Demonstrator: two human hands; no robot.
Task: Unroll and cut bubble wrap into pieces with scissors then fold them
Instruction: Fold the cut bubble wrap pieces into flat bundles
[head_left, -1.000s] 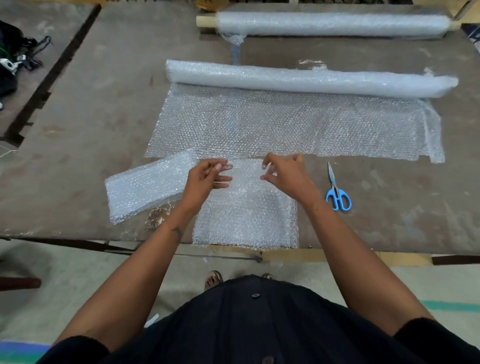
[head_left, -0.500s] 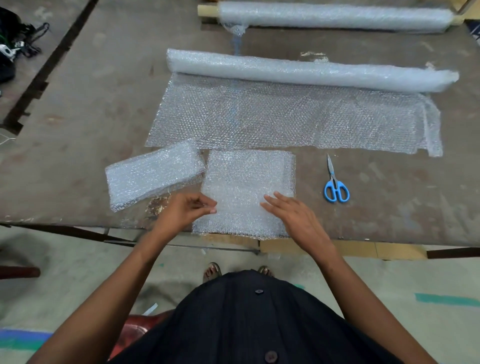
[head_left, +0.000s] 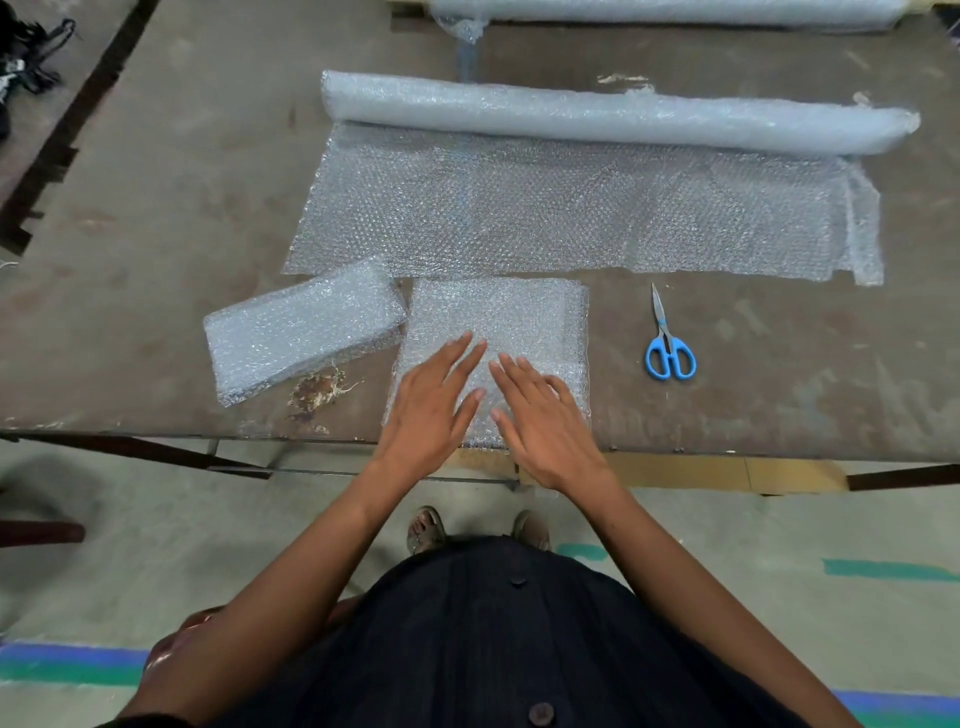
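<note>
Bubble wrap piece: the folded square (head_left: 498, 317) lay at the near edge of the table (head_left: 156, 208), its near margin hanging slightly past that edge.
Left hand: it (head_left: 434, 402) rested flat on the near half of the folded square, fingers (head_left: 457, 358) straight and slightly spread, pinching nothing.
Right hand: it (head_left: 545, 421) lay flat just beside the left one on the folded square, fingers (head_left: 519, 376) straight and spread, pressing down.
Step in hand: judged to be the fold, with both palms flattening the crease of the folded square.
Finished piece: a folded bundle (head_left: 301, 332) lay just left of the folded square, touching or nearly touching its corner.
Scissors: the blue-handled pair (head_left: 667, 343) lay closed on the table, right of the folded square and apart from it.
Unrolled sheet: it (head_left: 571, 213) spread just beyond the folded square, running back to the roll (head_left: 613, 117).
Second roll: another (head_left: 660, 10) lay farther back, beyond the first roll.
Next move: probably another fold or setting the folded square by the bundle; then the scissors and the sheet would be needed for a fresh cut.
</note>
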